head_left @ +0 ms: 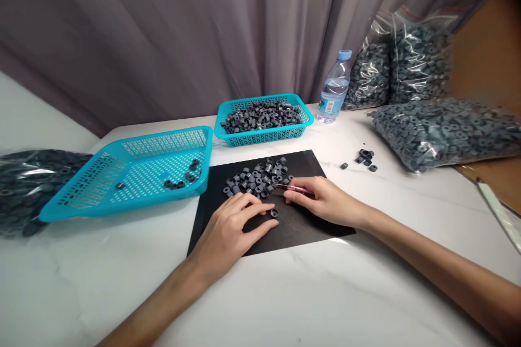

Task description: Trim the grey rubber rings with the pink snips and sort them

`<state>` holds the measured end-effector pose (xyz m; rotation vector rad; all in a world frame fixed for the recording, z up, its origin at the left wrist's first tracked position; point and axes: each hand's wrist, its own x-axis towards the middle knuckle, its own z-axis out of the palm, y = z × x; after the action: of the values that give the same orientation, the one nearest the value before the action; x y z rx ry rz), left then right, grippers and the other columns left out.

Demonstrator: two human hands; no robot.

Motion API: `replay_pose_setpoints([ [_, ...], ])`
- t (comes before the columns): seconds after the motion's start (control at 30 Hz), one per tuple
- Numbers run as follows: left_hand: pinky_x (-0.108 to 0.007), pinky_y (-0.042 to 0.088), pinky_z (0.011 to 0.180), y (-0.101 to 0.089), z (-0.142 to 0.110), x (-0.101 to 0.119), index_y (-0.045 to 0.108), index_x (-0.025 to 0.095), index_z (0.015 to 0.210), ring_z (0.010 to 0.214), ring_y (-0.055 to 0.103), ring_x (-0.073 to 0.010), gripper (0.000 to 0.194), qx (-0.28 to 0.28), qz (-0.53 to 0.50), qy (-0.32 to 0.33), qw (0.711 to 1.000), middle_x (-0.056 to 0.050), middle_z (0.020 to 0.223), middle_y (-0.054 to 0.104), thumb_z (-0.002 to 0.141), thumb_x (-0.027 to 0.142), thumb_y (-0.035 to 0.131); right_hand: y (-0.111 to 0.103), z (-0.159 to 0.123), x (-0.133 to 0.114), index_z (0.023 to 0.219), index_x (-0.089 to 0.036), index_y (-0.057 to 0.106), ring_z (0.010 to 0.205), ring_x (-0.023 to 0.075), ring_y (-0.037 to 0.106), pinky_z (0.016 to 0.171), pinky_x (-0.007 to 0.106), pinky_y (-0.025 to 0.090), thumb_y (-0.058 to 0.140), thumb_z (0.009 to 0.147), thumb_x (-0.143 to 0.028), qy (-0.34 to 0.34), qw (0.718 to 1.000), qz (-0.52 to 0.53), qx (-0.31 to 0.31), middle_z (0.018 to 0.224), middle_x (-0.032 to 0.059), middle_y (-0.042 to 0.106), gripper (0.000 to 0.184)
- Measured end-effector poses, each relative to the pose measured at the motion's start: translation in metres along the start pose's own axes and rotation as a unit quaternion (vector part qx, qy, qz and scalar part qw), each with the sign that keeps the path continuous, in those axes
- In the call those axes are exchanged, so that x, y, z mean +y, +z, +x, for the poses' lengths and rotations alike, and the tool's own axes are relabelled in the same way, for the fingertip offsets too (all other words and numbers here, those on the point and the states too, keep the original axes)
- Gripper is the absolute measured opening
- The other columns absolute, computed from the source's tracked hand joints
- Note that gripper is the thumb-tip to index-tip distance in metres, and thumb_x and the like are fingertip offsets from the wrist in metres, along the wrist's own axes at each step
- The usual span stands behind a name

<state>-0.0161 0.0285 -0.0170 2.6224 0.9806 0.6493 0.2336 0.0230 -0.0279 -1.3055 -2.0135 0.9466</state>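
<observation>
A black mat (301,227) lies on the white table and carries a pile of small grey ring-shaped parts (258,176). My left hand (234,230) rests flat on the mat with its fingers spread, and one single grey ring (274,212) lies between its index finger and thumb tips. My right hand (321,200) is closed around thin pink tweezers (291,188), whose tips point left at the edge of the pile.
A tilted blue basket (122,198) at left holds a few rings. A second blue basket (303,114) behind the mat is full of them. A water bottle (334,87), clear bags of rings (443,130), several loose rings (365,157) and another bag (20,190) at far left.
</observation>
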Motion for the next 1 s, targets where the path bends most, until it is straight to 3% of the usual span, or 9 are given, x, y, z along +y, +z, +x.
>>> replay_pose_setpoints([
  [0.53, -0.036, 0.05, 0.085, -0.001, -0.002, 0.004, 0.07, 0.023, 0.116, 0.089, 0.066, -0.0188, 0.019, 0.014, 0.024, 0.038, 0.999, -0.002, 0.097, 0.069, 0.099, 0.022, 0.063, -0.001, -0.002, 0.004, 0.083, -0.02, 0.06, 0.068, 0.0155, 0.054, 0.064, 0.028, 0.04, 0.046, 0.103, -0.046, -0.026, 1.0, 0.002, -0.008, 0.076, 0.0, 0.063, 0.036],
  [0.6, -0.036, 0.05, 0.086, -0.002, -0.003, 0.004, 0.069, 0.023, 0.117, 0.09, 0.066, -0.019, 0.02, 0.015, 0.025, 0.041, 0.999, -0.003, 0.099, 0.069, 0.098, 0.023, 0.064, 0.0, -0.002, 0.002, 0.084, -0.02, 0.06, 0.067, 0.0153, 0.052, 0.064, 0.027, 0.039, 0.045, 0.104, -0.046, -0.027, 0.999, 0.009, 0.02, 0.074, -0.0004, 0.06, 0.036],
  [0.73, -0.037, 0.049, 0.087, -0.003, -0.002, 0.005, 0.066, 0.021, 0.121, 0.091, 0.066, -0.0198, 0.027, 0.016, 0.021, 0.032, 0.999, -0.003, 0.102, 0.069, 0.094, 0.025, 0.07, 0.004, -0.001, 0.0, 0.088, -0.021, 0.059, 0.067, 0.0165, 0.052, 0.064, 0.028, 0.039, 0.045, 0.103, -0.042, -0.015, 0.99, 0.004, 0.141, 0.076, 0.0011, 0.06, 0.03],
  [0.8, -0.037, 0.049, 0.086, -0.002, -0.002, 0.006, 0.068, 0.021, 0.115, 0.09, 0.066, -0.0191, 0.019, 0.012, 0.022, 0.03, 0.999, -0.002, 0.099, 0.069, 0.096, 0.023, 0.067, 0.005, 0.0, 0.002, 0.085, -0.021, 0.057, 0.065, 0.0166, 0.05, 0.063, 0.029, 0.038, 0.046, 0.103, -0.04, -0.001, 0.982, -0.009, 0.189, 0.073, 0.0009, 0.057, 0.028],
  [0.9, -0.036, 0.048, 0.085, -0.002, -0.001, 0.008, 0.07, 0.021, 0.107, 0.088, 0.066, -0.0181, 0.011, 0.018, 0.029, 0.029, 0.999, -0.002, 0.096, 0.07, 0.1, 0.02, 0.06, 0.004, 0.001, 0.009, 0.086, -0.021, 0.055, 0.064, 0.0163, 0.048, 0.063, 0.03, 0.038, 0.048, 0.101, -0.04, 0.023, 0.974, -0.029, 0.223, 0.072, -0.0005, 0.054, 0.025],
  [1.0, -0.036, 0.048, 0.083, -0.008, 0.0, 0.005, 0.07, 0.021, 0.107, 0.086, 0.066, -0.0177, 0.012, 0.055, 0.052, 0.031, 0.997, -0.002, 0.096, 0.07, 0.101, 0.021, 0.06, 0.004, 0.001, 0.013, 0.093, -0.021, 0.059, 0.065, 0.017, 0.05, 0.063, 0.03, 0.039, 0.052, 0.099, -0.044, 0.035, 0.974, -0.053, 0.219, 0.074, -0.0004, 0.054, 0.024],
])
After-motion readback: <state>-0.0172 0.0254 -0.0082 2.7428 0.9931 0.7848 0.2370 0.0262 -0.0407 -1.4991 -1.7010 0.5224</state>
